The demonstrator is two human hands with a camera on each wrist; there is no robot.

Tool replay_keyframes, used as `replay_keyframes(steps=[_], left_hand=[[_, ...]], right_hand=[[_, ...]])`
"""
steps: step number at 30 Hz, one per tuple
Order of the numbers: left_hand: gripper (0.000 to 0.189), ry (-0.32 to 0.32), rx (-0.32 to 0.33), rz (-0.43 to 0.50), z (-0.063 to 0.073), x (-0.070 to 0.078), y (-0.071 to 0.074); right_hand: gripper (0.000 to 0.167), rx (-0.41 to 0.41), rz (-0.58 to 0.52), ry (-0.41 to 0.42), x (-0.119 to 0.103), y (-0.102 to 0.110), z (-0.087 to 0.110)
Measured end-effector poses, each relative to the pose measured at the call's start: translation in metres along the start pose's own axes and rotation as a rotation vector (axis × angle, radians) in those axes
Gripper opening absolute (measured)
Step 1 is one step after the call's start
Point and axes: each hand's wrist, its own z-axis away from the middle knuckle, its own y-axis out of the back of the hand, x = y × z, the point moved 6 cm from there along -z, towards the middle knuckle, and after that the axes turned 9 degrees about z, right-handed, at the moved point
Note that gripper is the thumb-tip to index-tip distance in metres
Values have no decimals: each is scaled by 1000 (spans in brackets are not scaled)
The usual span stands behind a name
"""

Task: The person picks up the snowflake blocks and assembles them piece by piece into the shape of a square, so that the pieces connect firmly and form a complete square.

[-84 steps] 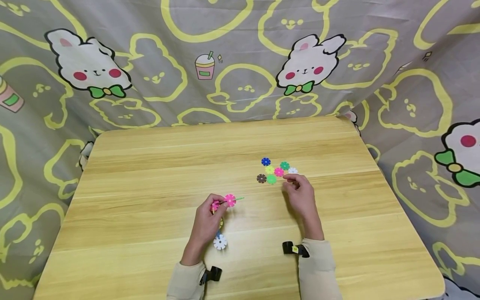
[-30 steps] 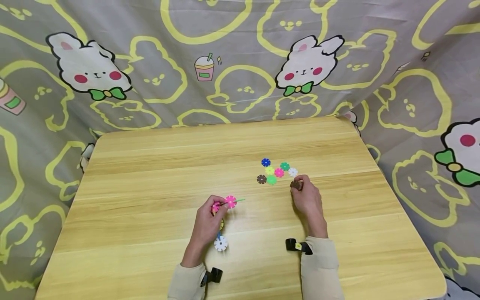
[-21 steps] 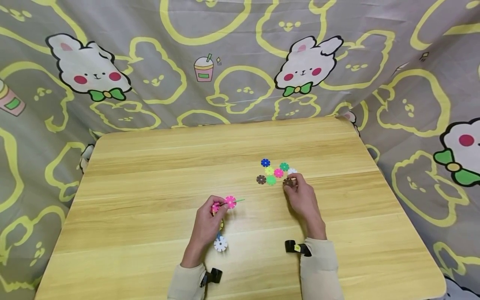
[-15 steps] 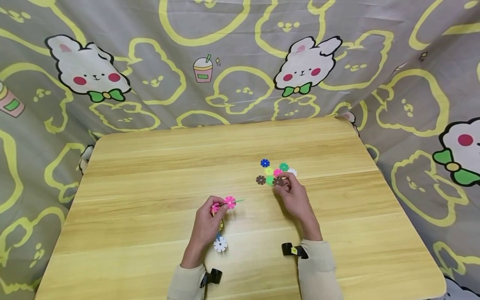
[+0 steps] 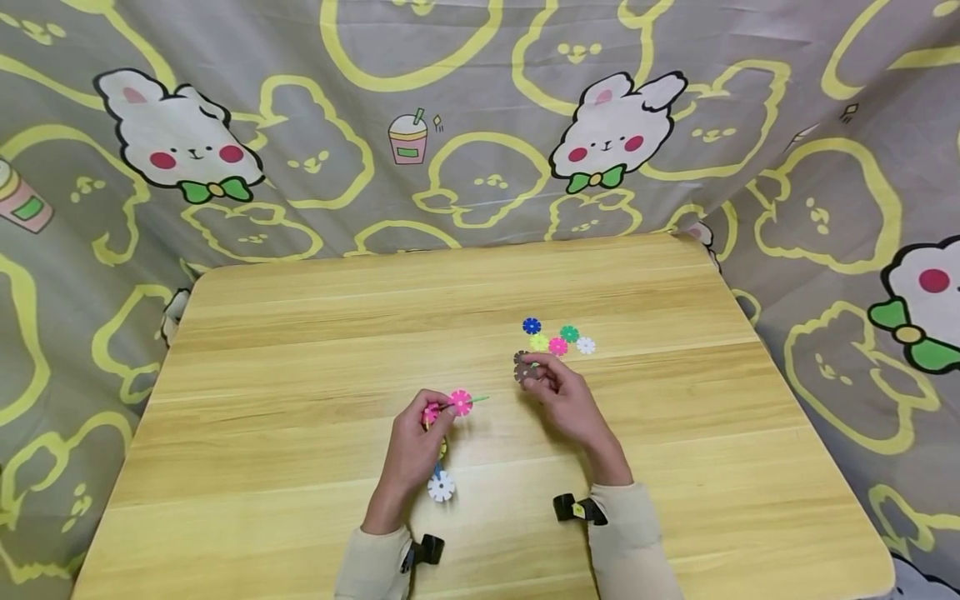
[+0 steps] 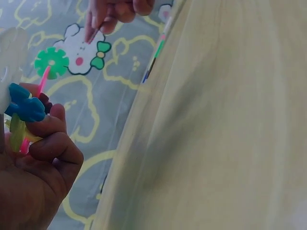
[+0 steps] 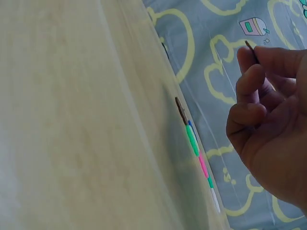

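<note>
My left hand (image 5: 412, 437) holds a chain of interlocking snowflake discs above the table. In the head view, a pink disc (image 5: 461, 403) shows at the fingertips and a white disc (image 5: 441, 486) hangs at the lower end. A green disc (image 6: 52, 62) and a blue disc (image 6: 26, 103) of this chain show in the left wrist view. Thumb and fingers of my right hand (image 5: 573, 404) pinch a brown disc (image 5: 523, 374), seen edge-on in the right wrist view. Behind it lies another brown disc (image 5: 518, 357), partly covered; a light green disc is mostly hidden.
Loose discs lie beyond my right hand: blue (image 5: 532, 326), yellow (image 5: 539, 342), pink (image 5: 558, 346), dark green (image 5: 569, 333) and white (image 5: 586, 345). The wooden table (image 5: 300, 350) ends at a patterned curtain (image 5: 480, 100) at the back and sides.
A brown disc has come into view in my right hand, which has carried it leftward past the front of the loose discs. My left hand and its chain stay nearly still.
</note>
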Motion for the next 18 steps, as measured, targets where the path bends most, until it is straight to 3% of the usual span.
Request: replay_keyframes(steps=[7, 13, 18], left_hand=[[6, -1, -7, 16, 0, 0, -1], [7, 24, 11, -11, 0, 2, -1], [8, 54, 4, -21, 4, 23, -1]], right_hand=[[39, -72, -41, 33, -6, -9, 1], [37, -76, -33, 25, -6, -11, 2], [36, -85, -38, 39, -8, -13, 2]])
